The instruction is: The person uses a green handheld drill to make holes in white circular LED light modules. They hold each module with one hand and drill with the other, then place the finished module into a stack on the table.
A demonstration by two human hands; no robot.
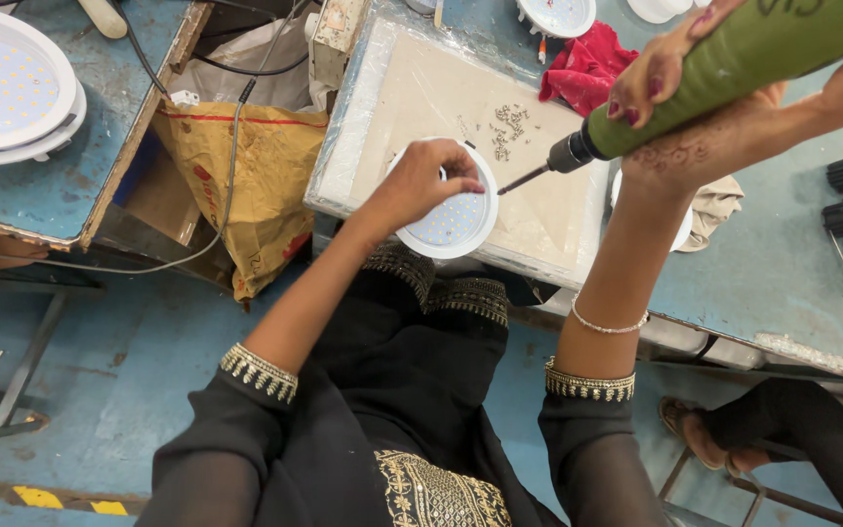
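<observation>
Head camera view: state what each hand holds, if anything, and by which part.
Right hand grips the green electric screwdriver around its barrel. Left hand steadies the round white LED lamp from its upper rim.

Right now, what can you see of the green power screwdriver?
The green power screwdriver has a matte green cylindrical body, a black chuck and a thin metal bit. The right hand grips it, tilted down to the left. Its bit tip hangs beside the rim of the round white LED panel, which the left hand steadies; whether it touches is unclear.
</observation>
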